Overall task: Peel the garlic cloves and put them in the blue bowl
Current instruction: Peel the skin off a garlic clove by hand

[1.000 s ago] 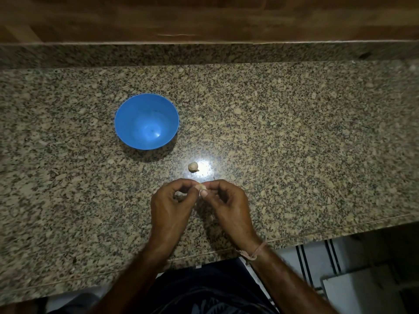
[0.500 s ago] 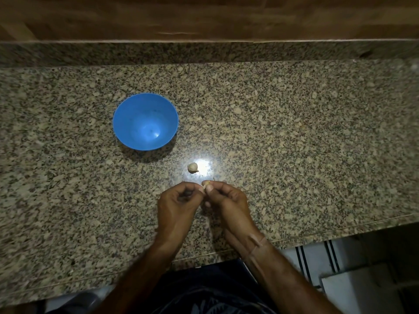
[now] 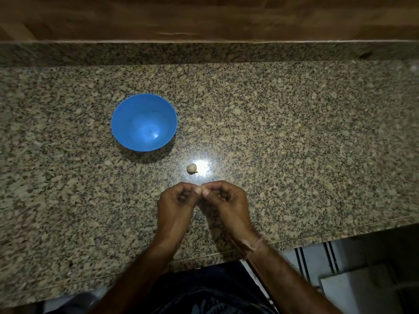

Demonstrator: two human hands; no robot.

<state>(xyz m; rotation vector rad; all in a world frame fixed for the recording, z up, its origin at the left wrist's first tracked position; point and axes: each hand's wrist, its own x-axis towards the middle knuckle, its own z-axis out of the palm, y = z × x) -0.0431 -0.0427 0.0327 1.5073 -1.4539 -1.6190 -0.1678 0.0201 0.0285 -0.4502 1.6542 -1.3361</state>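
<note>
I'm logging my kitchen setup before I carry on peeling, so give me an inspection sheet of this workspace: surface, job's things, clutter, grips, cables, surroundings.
Surface: speckled granite countertop, glossy, with a light glare near its centre.
Job's things: round blue plastic bowl, upright, nothing seen inside; loose pale garlic clove on the counter between bowl and hands; pinched pale garlic clove, mostly hidden by fingertips.
Clutter: nothing seen.
Grips: left hand and right hand meet fingertip to fingertip, both pinching the hidden clove.
Cables: nothing seen.
Surroundings: brown wooden panel behind the counter; pale striped floor tiles at lower right.
</note>
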